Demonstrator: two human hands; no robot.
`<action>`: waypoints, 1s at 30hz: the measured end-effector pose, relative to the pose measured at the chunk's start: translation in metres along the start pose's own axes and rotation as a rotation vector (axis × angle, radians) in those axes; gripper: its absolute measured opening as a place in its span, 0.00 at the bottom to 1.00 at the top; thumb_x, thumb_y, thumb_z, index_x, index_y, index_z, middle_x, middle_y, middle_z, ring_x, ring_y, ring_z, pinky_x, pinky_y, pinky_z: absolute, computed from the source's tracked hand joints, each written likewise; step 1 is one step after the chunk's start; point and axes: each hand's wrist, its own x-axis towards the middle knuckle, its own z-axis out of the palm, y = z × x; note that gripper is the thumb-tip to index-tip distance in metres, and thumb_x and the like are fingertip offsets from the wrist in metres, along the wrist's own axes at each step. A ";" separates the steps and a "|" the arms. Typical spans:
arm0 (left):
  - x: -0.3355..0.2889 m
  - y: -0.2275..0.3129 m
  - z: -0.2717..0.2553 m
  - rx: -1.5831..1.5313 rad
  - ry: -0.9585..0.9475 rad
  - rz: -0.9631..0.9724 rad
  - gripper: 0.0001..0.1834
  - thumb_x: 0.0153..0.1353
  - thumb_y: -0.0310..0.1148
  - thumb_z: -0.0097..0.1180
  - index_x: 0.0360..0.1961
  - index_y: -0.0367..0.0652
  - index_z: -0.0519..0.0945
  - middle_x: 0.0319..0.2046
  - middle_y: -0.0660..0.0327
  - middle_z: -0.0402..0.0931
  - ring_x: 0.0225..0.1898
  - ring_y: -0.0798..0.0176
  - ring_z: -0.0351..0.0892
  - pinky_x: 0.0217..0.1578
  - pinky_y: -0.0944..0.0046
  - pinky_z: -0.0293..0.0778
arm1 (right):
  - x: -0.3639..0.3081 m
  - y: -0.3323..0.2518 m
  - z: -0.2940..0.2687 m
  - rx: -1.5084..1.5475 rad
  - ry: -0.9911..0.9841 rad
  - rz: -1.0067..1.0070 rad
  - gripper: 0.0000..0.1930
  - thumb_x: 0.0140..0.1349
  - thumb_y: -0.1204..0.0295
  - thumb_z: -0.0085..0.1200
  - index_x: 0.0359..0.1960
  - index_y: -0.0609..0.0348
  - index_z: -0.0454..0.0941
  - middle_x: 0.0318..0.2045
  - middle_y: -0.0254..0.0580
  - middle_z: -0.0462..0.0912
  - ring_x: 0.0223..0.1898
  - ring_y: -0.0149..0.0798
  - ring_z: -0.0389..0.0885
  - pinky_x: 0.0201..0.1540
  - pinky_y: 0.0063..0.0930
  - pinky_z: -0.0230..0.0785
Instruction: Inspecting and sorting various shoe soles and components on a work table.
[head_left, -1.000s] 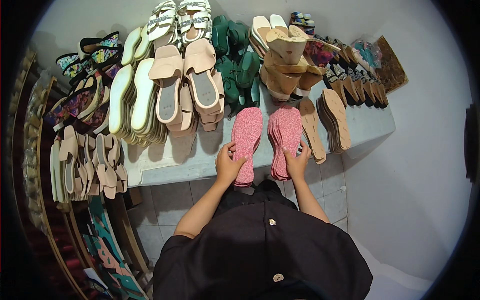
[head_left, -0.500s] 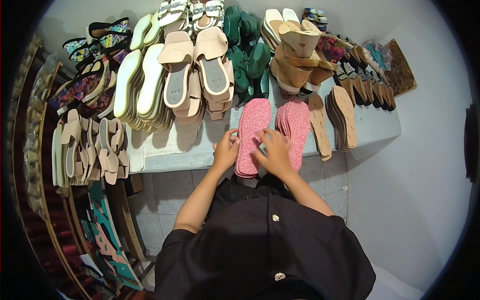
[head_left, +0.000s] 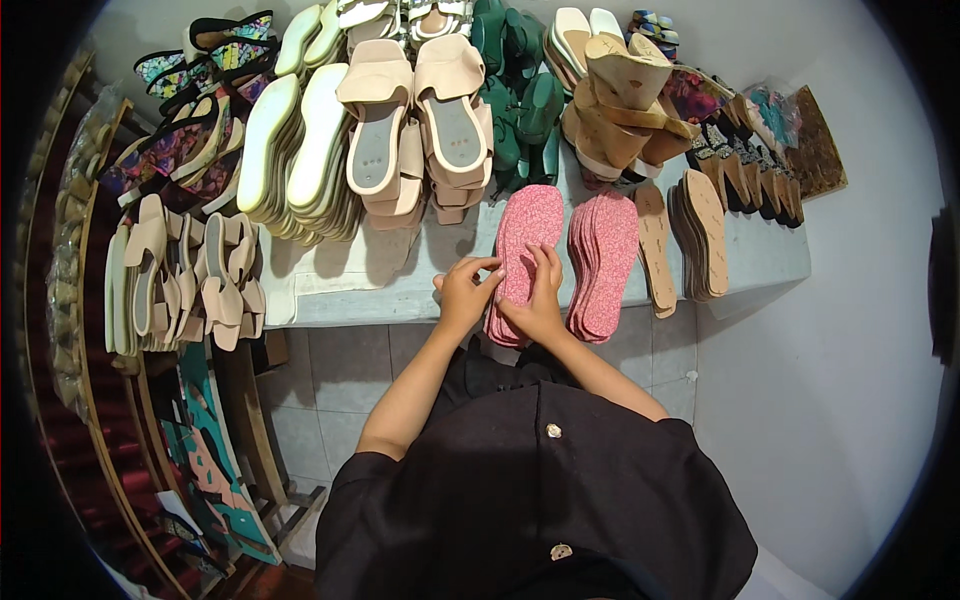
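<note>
While right hand (head_left: pixel 540 308) rests, fingers parted, on the leftmost pink-patterned, sole-shaped stack (head_left: pixel 517 250), left hand (head_left: pixel 465 296) meets its edge, grip unclear.

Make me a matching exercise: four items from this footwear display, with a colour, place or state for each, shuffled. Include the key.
Column one:
1. Left pink insole stack
2. Right pink insole stack
3. Heeled shoes
4. Cream sole stacks

Column two:
A. Directly left of the tan insoles
B. Directly left of the beige slide sandals
C. Under the right hand's fingers
D. Green

Pairs: 1-C, 2-A, 3-D, 4-B
</note>
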 end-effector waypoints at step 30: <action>0.007 -0.004 0.023 0.097 -0.008 0.016 0.11 0.56 0.38 0.51 0.31 0.41 0.77 0.28 0.63 0.73 0.24 0.67 0.68 0.35 0.66 0.56 | 0.009 0.025 -0.010 0.326 -0.026 0.011 0.44 0.33 0.75 0.56 0.58 0.61 0.50 0.54 0.50 0.53 0.59 0.48 0.51 0.63 0.38 0.46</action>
